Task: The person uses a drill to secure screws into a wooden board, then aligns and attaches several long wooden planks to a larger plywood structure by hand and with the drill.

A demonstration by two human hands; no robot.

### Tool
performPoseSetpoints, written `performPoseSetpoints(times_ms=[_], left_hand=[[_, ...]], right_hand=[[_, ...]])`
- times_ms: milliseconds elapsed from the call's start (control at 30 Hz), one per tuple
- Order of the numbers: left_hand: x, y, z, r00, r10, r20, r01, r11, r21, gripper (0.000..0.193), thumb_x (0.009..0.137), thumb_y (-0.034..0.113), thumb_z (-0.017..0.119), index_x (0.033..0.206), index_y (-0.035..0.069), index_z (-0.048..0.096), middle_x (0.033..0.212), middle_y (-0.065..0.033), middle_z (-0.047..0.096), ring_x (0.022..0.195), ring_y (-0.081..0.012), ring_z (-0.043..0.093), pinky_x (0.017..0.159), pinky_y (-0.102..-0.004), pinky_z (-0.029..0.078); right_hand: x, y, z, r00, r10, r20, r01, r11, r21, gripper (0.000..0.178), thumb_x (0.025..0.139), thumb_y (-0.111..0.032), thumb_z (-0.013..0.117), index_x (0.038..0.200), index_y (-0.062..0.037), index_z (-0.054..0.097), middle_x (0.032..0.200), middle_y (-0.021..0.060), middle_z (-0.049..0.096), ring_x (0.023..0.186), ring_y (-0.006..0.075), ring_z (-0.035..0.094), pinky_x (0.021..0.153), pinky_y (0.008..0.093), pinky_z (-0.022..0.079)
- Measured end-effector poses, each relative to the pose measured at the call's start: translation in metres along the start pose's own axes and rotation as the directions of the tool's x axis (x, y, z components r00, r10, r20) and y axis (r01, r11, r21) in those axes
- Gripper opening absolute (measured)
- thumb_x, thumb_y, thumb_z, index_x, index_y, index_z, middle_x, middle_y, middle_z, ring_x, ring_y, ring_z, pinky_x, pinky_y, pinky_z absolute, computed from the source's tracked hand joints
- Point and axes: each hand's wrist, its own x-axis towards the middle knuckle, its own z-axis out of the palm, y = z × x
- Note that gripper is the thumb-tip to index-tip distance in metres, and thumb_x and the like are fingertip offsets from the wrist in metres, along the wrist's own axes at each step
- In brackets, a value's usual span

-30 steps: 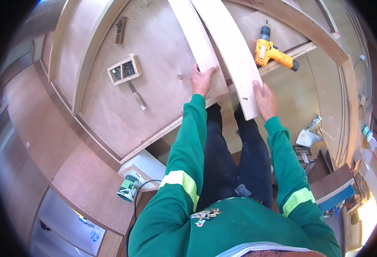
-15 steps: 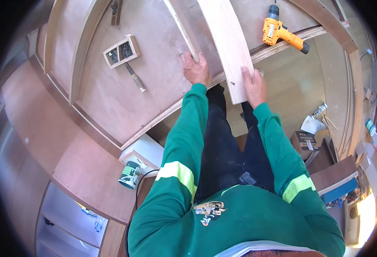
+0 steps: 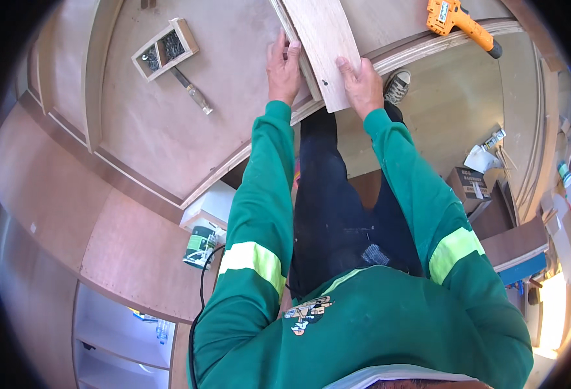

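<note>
My right hand [image 3: 362, 85] is closed on the near end of a wide pale wooden plank [image 3: 321, 42], thumb on top by a dark screw or hole. Along the plank's left side runs a narrow wooden strip [image 3: 300, 48], close beside it. Against the strip's left side rests my left hand [image 3: 284, 74], fingers stretched forward and a little apart, with nothing seen between them. Both pieces lie across the front edge of a broad wooden panel [image 3: 169, 129]; their far ends are out of view.
On the panel at left are a divided wooden box [image 3: 165, 49] of dark fasteners and a hammer [image 3: 193, 92]. An orange cordless drill [image 3: 462, 23] lies on the edge at right. A green-and-white can [image 3: 200, 246] stands lower left, a cardboard box [image 3: 469, 187] lower right. My shoe [image 3: 397, 86] shows below the edge.
The plank and strip have come closer together, side by side. My left hand has loosened from the strip's end and lies along its side. The view has shifted; the drill sits higher.
</note>
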Motion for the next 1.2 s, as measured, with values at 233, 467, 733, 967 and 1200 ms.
performPoseSetpoints(times_ms=[233,467,733,967,1200], left_hand=[[0.005,-0.017,-0.007,0.993,0.008,0.12,-0.032,0.98,0.196,0.064,0.111,0.043,0.035,0.162,0.006,0.028,0.157,-0.0222,0.043,0.14,-0.0441,0.039,0.123,-0.0469,0.024],[0.001,-0.009,-0.01,0.98,-0.036,0.194,0.037,0.999,-0.002,0.071,0.111,0.052,0.035,0.164,0.006,0.025,0.133,-0.0162,0.043,0.129,-0.0296,0.043,0.118,-0.036,0.03],[0.006,-0.015,-0.004,0.952,-0.168,0.254,0.245,0.92,-0.307,0.07,0.111,0.051,0.036,0.165,0.01,0.022,0.145,-0.0112,0.042,0.136,-0.0239,0.039,0.118,-0.0347,0.03],[0.027,-0.009,-0.021,0.869,-0.173,0.463,0.404,0.787,-0.466,0.065,0.106,0.034,0.044,0.165,0.014,0.025,0.156,-0.0052,0.044,0.132,-0.0191,0.052,0.103,-0.0367,0.048],[0.06,-0.023,-0.064,0.874,-0.074,0.48,0.207,0.951,-0.231,0.074,0.103,0.04,0.057,0.16,0.003,0.028,0.149,-0.0122,0.048,0.13,-0.0251,0.054,0.099,-0.0421,0.053]], right_hand=[[-0.015,0.002,0.022,0.977,-0.122,-0.176,0.149,0.978,0.147,0.046,0.1,-0.042,0.067,0.097,0.0025,0.058,0.089,0.0273,0.069,0.079,0.0448,0.068,0.071,0.0466,0.053],[-0.011,-0.012,0.02,0.978,-0.045,-0.206,0.057,0.997,0.052,0.058,0.096,-0.056,0.064,0.103,0.0017,0.059,0.093,0.031,0.07,0.091,0.052,0.067,0.076,0.0552,0.052],[-0.009,-0.012,0.032,0.982,-0.093,-0.166,0.088,0.995,-0.037,0.054,0.097,-0.052,0.064,0.099,0.0016,0.056,0.089,0.0329,0.067,0.088,0.0541,0.064,0.074,0.0591,0.049],[-0.006,-0.022,0.031,0.968,-0.143,-0.207,0.127,0.988,-0.087,0.056,0.096,-0.054,0.065,0.095,0.0014,0.054,0.089,0.0332,0.066,0.088,0.0548,0.063,0.074,0.0604,0.048],[-0.001,-0.02,0.04,0.968,-0.14,-0.209,0.127,0.989,-0.076,0.061,0.095,-0.059,0.063,0.095,0.0015,0.056,0.091,0.0313,0.068,0.091,0.0522,0.064,0.079,0.0586,0.049]])
